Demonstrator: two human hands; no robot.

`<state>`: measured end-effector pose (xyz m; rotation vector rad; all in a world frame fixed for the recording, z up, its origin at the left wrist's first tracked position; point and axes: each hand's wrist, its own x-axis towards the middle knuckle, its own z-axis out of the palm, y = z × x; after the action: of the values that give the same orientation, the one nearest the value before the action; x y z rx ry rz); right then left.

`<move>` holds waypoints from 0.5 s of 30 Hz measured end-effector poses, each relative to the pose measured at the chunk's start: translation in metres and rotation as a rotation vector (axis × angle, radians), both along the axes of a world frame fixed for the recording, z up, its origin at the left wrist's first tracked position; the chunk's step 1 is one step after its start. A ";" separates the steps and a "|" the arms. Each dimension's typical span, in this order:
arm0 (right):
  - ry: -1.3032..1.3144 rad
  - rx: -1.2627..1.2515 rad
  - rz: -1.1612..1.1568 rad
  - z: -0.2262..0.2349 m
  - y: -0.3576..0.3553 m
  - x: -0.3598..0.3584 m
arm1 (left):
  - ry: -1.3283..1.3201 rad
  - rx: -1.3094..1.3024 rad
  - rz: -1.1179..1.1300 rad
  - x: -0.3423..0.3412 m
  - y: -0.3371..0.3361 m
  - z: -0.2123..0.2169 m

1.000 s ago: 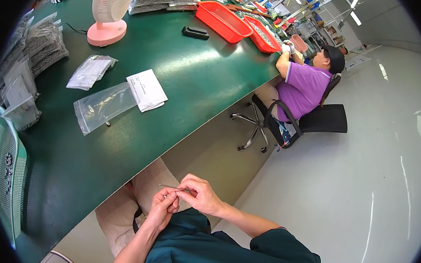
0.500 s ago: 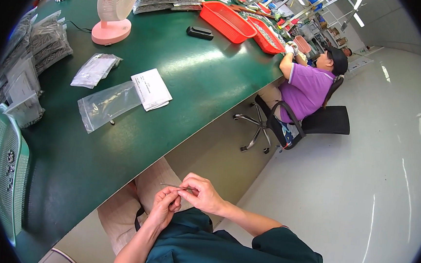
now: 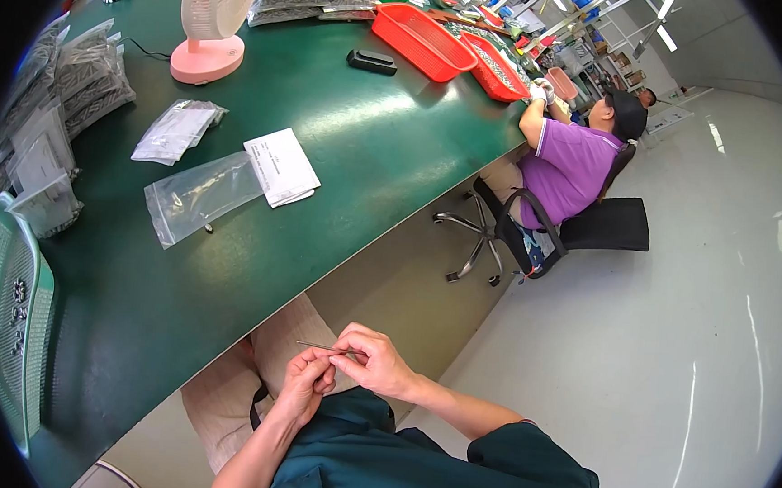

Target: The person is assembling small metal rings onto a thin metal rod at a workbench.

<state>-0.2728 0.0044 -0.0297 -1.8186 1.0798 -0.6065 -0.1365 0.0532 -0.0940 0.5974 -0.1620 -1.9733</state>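
Over my lap, just off the table edge, both my hands meet at the fingertips. My right hand is closed around a thin, straight metal rod, whose free end points left past the fingers. Thumb and fingers of my left hand are pinched together right below the rod; whatever sits between them is hidden or too small to name. A clear zip bag lies flat on the green table, with folded white paper over its right end. A small metal piece rests by the bag's lower edge.
At left stand a green mesh basket with small metal parts and piled filled bags. Farther off are a pink fan, a black case and red trays. A co-worker in purple sits at the table's right side.
Almost nothing differs. My hands keep the same place and grip, with the rod at nearly the same angle.
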 end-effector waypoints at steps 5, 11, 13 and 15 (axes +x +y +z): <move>0.001 -0.003 0.001 -0.001 0.000 0.000 | -0.005 0.006 0.003 0.000 0.000 0.001; 0.010 0.024 0.000 0.001 0.000 0.001 | -0.005 0.002 0.004 0.001 0.000 -0.001; 0.000 0.027 -0.005 -0.002 0.000 0.001 | -0.011 0.002 0.003 0.001 -0.001 -0.001; -0.010 0.030 -0.011 -0.002 0.000 0.001 | -0.017 0.002 0.002 0.001 -0.001 0.000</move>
<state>-0.2721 0.0047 -0.0319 -1.7830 1.0870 -0.6022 -0.1360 0.0526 -0.0945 0.6156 -0.1699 -1.9672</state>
